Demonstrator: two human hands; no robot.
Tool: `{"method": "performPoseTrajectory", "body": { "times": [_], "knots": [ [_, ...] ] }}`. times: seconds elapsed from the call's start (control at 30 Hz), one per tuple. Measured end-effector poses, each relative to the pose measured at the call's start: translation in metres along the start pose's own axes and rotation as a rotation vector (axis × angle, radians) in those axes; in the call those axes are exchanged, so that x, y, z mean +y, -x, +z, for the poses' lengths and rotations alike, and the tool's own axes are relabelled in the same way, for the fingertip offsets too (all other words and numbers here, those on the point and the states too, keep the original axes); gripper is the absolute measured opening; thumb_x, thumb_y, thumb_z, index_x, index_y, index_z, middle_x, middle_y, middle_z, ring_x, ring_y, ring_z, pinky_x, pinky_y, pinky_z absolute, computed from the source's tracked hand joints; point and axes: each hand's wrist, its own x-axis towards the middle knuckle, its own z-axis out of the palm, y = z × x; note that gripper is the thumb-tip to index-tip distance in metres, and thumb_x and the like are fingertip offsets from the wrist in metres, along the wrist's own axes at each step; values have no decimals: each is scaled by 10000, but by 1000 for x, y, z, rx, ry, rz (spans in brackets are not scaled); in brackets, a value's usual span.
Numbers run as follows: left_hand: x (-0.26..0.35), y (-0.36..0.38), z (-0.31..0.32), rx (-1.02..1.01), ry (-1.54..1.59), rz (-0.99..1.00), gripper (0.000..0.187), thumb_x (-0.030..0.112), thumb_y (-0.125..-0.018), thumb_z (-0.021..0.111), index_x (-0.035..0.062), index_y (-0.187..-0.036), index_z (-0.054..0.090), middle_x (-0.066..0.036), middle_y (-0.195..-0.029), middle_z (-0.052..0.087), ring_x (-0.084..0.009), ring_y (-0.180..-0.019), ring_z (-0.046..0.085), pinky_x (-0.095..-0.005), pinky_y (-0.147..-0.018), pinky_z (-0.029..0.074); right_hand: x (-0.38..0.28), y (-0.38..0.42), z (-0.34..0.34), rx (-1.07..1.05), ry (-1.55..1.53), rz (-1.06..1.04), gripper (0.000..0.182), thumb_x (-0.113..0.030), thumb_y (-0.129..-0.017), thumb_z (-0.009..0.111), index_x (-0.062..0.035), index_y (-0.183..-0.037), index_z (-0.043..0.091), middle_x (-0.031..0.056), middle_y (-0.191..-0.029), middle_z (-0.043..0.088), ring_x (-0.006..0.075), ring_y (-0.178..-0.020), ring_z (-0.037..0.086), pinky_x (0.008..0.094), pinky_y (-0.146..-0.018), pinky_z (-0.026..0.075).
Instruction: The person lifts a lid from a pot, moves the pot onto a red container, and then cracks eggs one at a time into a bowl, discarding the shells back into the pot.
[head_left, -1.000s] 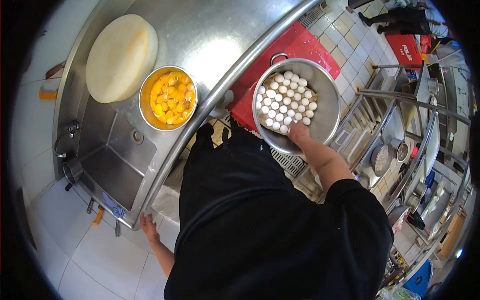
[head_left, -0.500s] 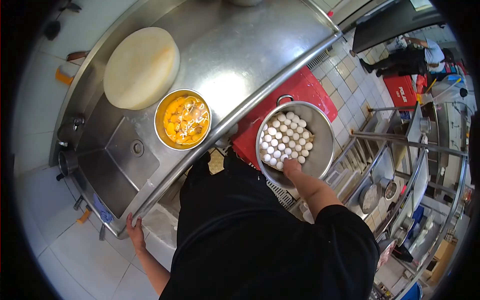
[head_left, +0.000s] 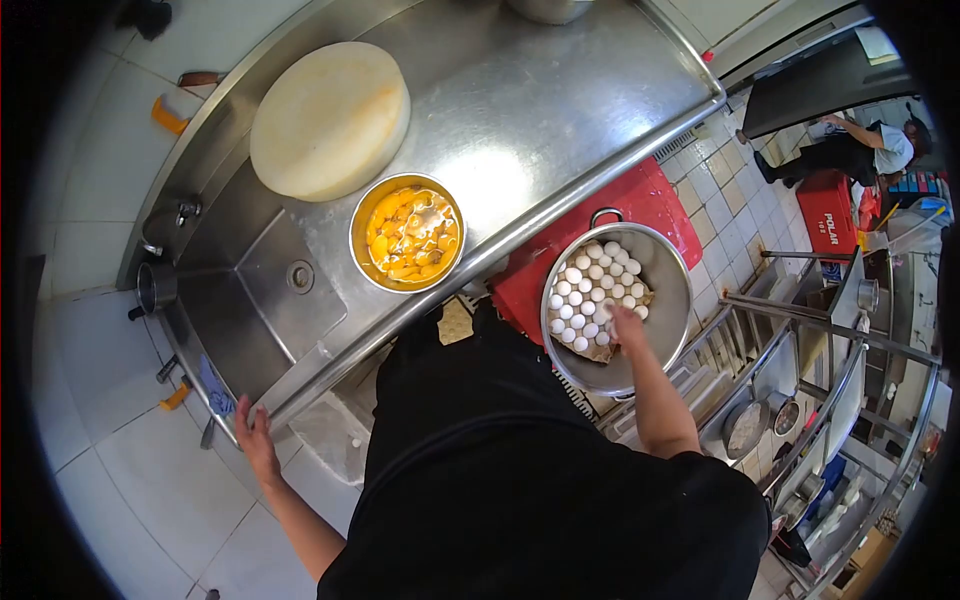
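Over a large steel pot [head_left: 668,300], my right hand [head_left: 628,328] has its fingers closed on a white egg [head_left: 605,311], partly hidden by the fingers. Below it, rows of white eggs [head_left: 585,285] sit on a cardboard tray inside the pot. My left hand [head_left: 256,440] is beside the front corner of the sink counter, fingers apart and holding nothing. On the counter rim area stands a steel bowl [head_left: 357,243] of cracked eggs [head_left: 412,235], yolks and whites together.
A thick round white cutting board [head_left: 330,120] lies on the steel counter [head_left: 520,90], beside the sink basin [head_left: 250,320]. The pot rests on a red surface [head_left: 640,200]. Steel shelves with pans [head_left: 745,430] stand at right. Another person [head_left: 850,150] is in the background at upper right.
My right hand has come up off the tray's near edge with an egg, baring some cardboard there. My left hand has shifted slightly at the counter corner. The whole view has moved a little.
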Motion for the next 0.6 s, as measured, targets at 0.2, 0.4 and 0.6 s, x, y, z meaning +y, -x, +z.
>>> {"method": "performPoseTrajectory", "body": {
  "times": [0.2,0.4,0.6],
  "knots": [
    [121,-37,68,-98,87,288,456,213,-929,666,46,-1340,560,-123,-1347,562,-197,-1238,524,-318,-998,441,-174,12,-47,226,-608,-512,335,-207,-905,687,-28,-1173,596,76,-1041,656,168,-928,632,307,-794,518],
    [224,-44,192,-452,108,586,423,115,-896,697,67,-1303,591,-84,-1204,634,-138,-958,646,-271,-868,505,-279,22,-7,515,45,-857,374,-233,-898,664,-92,-1232,575,145,-1152,624,354,-997,635,412,-840,526],
    [270,-1,264,-725,-14,852,478,194,-867,719,65,-1306,580,-116,-1205,647,-224,-1026,649,-349,-926,512,-290,11,5,463,-128,-858,415,-238,-907,677,-58,-1263,563,122,-1028,657,272,-926,654,384,-788,528]
  ]
}}
